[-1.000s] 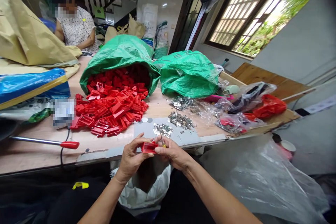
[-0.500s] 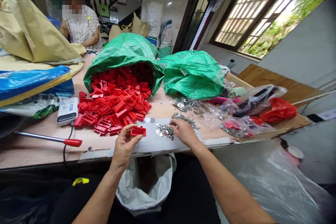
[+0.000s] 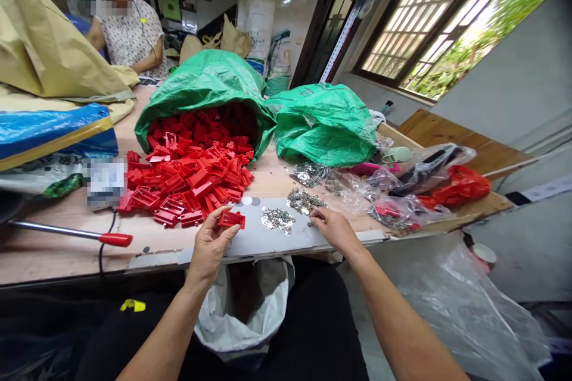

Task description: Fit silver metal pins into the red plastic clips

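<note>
Between thumb and fingers, my left hand grips a red plastic housing with a hollow side, held just above the table's front edge. My right hand is at the right end of the grey sheet, its fingertips pinched together beside a heap of small metal parts; whatever is in the pinch is too small to make out. Another spread of shiny small metal pieces lies on the sheet between my hands. Behind my left hand a large pile of red plastic housings spills from an open green sack.
A second green sack stands right of the first. Clear plastic bags crowd the right side of the table. A lever with a red handle juts in from the left. Below the edge hangs a white sack. Another person sits across the table.
My right hand has moved right, from the nearer metal pieces to beside the farther heap. My left hand still holds the red housing, now tilted slightly. The camera view has shifted a little.
</note>
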A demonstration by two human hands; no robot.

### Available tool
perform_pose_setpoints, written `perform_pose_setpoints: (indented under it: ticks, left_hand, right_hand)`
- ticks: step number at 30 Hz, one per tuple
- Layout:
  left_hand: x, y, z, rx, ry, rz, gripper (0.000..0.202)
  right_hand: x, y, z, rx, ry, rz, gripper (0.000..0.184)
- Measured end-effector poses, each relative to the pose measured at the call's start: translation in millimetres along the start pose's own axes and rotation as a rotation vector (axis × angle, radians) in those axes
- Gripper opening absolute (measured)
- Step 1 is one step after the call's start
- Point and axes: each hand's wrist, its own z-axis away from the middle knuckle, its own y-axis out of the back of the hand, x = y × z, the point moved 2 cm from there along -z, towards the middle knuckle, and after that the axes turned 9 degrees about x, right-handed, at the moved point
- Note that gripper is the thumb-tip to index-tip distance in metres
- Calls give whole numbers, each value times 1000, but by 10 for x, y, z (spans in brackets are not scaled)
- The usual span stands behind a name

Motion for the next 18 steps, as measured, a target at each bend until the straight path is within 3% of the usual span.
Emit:
perform_pose_setpoints:
  ticks: [7, 18]
  left_hand:
    - [-60, -9, -5, -22, 10, -41, 51]
    - [-57, -25, 21, -53, 28, -58, 48]
  right_hand:
    - [-397, -123, 154, -74, 107, -95, 12]
    - [-447, -268, 159, -55, 43, -45, 5]
